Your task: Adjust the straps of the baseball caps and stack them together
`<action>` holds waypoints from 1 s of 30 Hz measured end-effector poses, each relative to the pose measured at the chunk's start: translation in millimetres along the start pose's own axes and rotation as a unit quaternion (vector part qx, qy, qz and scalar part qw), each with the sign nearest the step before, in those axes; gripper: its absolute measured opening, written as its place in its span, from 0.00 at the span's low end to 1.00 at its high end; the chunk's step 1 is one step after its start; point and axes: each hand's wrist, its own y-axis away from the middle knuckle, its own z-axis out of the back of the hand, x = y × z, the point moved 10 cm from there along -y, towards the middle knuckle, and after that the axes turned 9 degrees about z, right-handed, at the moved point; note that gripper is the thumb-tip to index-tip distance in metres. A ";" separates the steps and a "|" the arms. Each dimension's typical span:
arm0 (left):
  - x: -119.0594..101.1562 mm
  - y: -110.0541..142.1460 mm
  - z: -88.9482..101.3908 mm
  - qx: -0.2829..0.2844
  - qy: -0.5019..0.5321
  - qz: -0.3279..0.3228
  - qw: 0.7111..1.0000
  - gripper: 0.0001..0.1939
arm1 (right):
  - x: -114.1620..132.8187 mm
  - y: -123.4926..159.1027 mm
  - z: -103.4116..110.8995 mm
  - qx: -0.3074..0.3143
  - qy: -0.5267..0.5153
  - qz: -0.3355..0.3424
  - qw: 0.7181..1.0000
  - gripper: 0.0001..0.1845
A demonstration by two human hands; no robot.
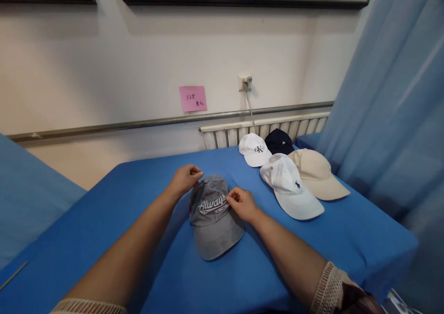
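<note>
A grey baseball cap [213, 212] with white "Always" lettering rests on the blue-covered table [166, 277], its brim pointing down toward me. My left hand [183, 181] is at the cap's upper left, thumb and fingers drawn together beside the crown; what lies between the fingertips is too small to tell. On the right side, my right hand [243, 205] pinches at the front of the crown, by the end of the lettering. Something red shows at the cap's left edge, mostly hidden.
To the right lie several other caps: a white one with "CK" letters [255, 150], a dark navy one [278, 141], a pale one with a small horse logo [289, 189] and a beige one [317, 173]. Behind are a radiator [222, 136] and wall; a blue curtain [388, 96] hangs right.
</note>
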 end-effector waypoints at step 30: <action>105.6 54.4 -15.1 -0.044 0.126 0.032 0.991 0.10 | -13.2 3.1 -6.5 0.000 -0.039 -0.016 0.999 0.10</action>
